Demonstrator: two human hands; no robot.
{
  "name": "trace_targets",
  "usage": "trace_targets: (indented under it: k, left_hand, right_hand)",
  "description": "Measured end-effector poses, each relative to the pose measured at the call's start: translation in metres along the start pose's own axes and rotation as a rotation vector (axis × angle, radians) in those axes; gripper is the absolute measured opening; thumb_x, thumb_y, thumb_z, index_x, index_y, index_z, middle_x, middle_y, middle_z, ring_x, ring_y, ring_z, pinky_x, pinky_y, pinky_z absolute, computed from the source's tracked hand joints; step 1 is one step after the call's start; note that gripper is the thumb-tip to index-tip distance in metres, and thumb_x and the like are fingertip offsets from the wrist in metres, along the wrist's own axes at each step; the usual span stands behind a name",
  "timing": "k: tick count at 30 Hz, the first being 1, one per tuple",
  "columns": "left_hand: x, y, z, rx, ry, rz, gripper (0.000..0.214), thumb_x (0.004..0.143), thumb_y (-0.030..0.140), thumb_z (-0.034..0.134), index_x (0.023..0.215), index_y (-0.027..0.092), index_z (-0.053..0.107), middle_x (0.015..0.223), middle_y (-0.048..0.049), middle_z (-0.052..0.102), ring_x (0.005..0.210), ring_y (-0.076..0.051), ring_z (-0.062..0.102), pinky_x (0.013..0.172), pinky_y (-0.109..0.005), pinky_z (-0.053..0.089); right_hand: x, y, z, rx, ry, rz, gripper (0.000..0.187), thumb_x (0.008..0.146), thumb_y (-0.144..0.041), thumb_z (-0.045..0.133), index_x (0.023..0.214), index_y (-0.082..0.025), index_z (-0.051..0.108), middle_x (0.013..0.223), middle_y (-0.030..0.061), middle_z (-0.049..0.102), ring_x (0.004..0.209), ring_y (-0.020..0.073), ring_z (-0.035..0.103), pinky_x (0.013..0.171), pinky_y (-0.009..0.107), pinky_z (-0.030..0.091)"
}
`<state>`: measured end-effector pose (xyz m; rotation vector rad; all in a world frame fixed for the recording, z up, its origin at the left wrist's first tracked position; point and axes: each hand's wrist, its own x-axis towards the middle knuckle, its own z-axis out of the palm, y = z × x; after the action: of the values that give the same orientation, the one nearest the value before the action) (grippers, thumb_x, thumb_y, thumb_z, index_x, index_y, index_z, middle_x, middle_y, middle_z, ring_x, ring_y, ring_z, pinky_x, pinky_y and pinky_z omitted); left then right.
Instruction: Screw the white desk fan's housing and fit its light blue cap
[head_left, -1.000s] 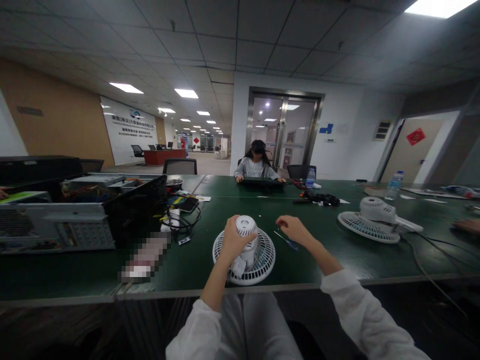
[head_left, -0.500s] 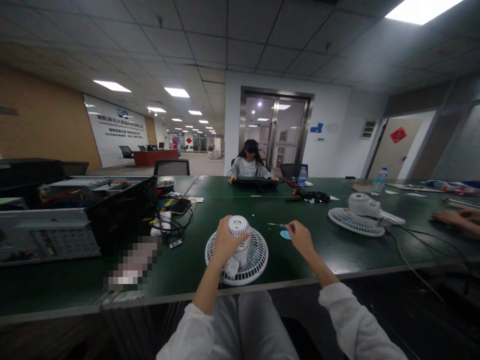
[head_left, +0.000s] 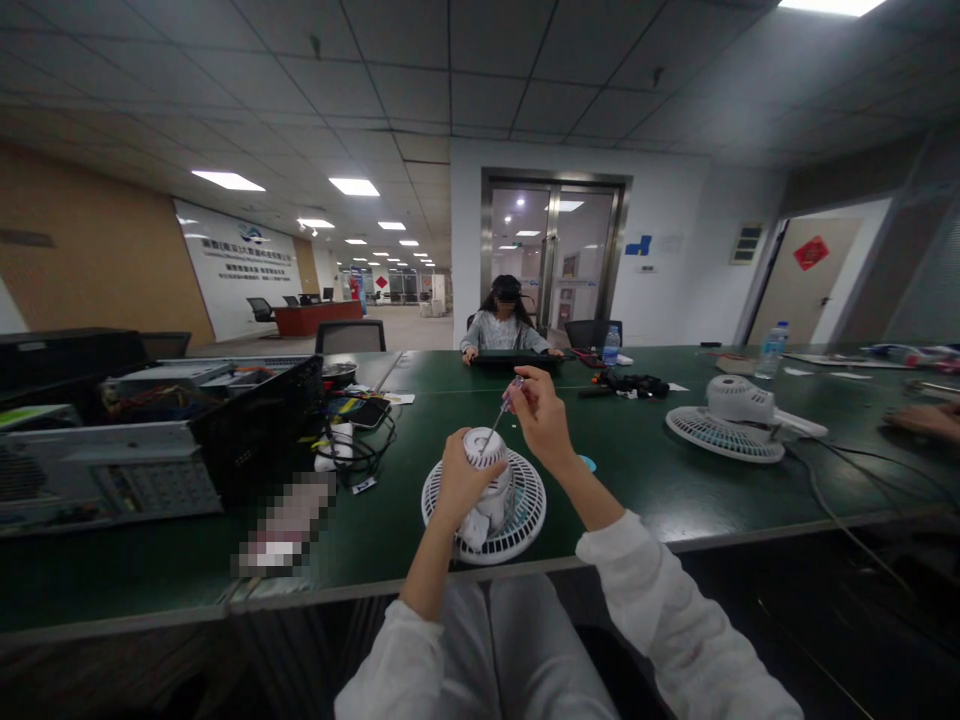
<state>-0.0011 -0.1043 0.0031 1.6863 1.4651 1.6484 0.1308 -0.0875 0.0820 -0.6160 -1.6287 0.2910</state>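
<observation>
A white fan (head_left: 525, 513) lies grille-down near the table's front edge, its motor housing pointing up. My left hand (head_left: 459, 478) is wrapped round the side of that housing. Between the fingers of my right hand (head_left: 541, 418) is a screwdriver (head_left: 496, 425) with a purplish, see-through handle. Its shaft slants down to the left, and the tip is at the top of the housing; whether it sits in a screw is too small to tell. Partly hidden behind my right forearm, a light-blue disc (head_left: 589, 464) lies on the table.
An opened computer case (head_left: 247, 430) stands at left, beside cables and a phone (head_left: 370, 413). Another white fan (head_left: 724, 430) lies at right near another person's hand (head_left: 926, 422). Across the green table (head_left: 405, 470) sits a person (head_left: 504, 325). Water bottles (head_left: 772, 350) stand farther back.
My right hand has moved left and up from beside the blue disc, bringing the screwdriver's tip to the top of the fan housing. My left hand keeps its hold.
</observation>
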Motion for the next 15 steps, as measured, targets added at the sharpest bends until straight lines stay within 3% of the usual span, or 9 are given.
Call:
trace_targets:
  k: [15]
  left_hand:
    - [-0.0006, -0.0041, 0.0008, -0.010, 0.019, 0.033, 0.060, 0.056, 0.026, 0.075, 0.109, 0.019, 0.047, 0.108, -0.0046, 0.049, 0.109, -0.023, 0.048, 0.100, -0.040, 0.034]
  right_hand:
    - [0.0040, 0.0017, 0.0070, -0.187, -0.043, -0.082, 0.023, 0.089, -0.032, 0.042, 0.107, -0.020, 0.048, 0.081, 0.0041, 0.062, 0.070, 0.0162, 0.062, 0.070, 0.028, 0.050]
